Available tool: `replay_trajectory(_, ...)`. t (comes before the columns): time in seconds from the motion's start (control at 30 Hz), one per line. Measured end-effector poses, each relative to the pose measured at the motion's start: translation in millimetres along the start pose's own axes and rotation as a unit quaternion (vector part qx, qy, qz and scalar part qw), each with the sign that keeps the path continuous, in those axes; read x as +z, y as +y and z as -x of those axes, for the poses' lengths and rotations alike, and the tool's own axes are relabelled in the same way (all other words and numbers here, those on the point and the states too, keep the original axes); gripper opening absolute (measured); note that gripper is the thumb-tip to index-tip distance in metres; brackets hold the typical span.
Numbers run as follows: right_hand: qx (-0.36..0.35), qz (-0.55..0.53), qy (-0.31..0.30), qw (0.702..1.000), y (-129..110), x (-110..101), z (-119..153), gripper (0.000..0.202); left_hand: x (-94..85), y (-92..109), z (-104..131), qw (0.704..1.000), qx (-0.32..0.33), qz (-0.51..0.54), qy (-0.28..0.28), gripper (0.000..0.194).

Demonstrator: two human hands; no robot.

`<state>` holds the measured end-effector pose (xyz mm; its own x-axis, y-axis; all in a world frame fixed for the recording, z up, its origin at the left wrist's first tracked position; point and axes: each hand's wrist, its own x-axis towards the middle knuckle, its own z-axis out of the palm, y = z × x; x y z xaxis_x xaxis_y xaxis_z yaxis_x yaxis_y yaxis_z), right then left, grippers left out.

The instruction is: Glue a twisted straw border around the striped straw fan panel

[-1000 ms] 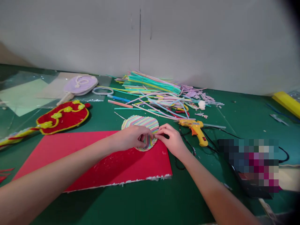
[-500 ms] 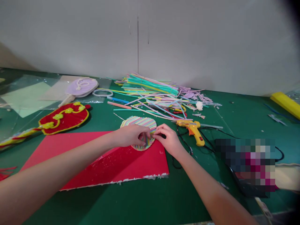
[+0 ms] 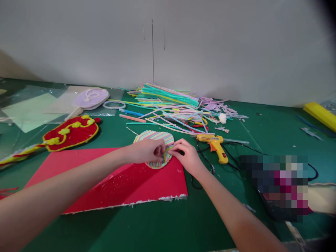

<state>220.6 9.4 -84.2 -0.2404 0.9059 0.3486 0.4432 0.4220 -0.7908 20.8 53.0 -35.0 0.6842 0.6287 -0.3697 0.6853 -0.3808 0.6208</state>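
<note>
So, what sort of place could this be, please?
It looks like a craft workspace, though whether home or workshop I cannot tell: there are a yellow glue gun, a pile of thin coloured stems, and a red fan-shaped piece with yellow trim.

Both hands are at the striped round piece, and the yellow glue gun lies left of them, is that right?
The left hand and right hand are at the striped round piece, but the head view shows the yellow glue gun right of them, not left.
</note>
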Motion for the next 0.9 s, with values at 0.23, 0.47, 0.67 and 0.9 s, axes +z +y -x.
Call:
replay_trajectory(0.23,0.003,-0.001,-0.001,1.000,-1,0,-1,0.007,-3.7,6,-1,0.999,0.006,-0.040,-0.004,0.018)
replay_trajectory(0.47,0.008,-0.001,-0.003,1.000,0,0,-1,0.007,-4.5,11,-2,0.998,0.005,-0.062,0.016,0.014)
replay_trajectory(0.67,0.004,-0.004,0.001,1.000,0,0,-1,0.007,-6.8,15,-3,0.996,-0.008,-0.088,0.003,0.013)
replay_trajectory(0.9,0.002,0.000,0.002,1.000,0,0,-1,0.007,-5.3,8,-7,0.997,0.004,-0.078,0.011,0.015)
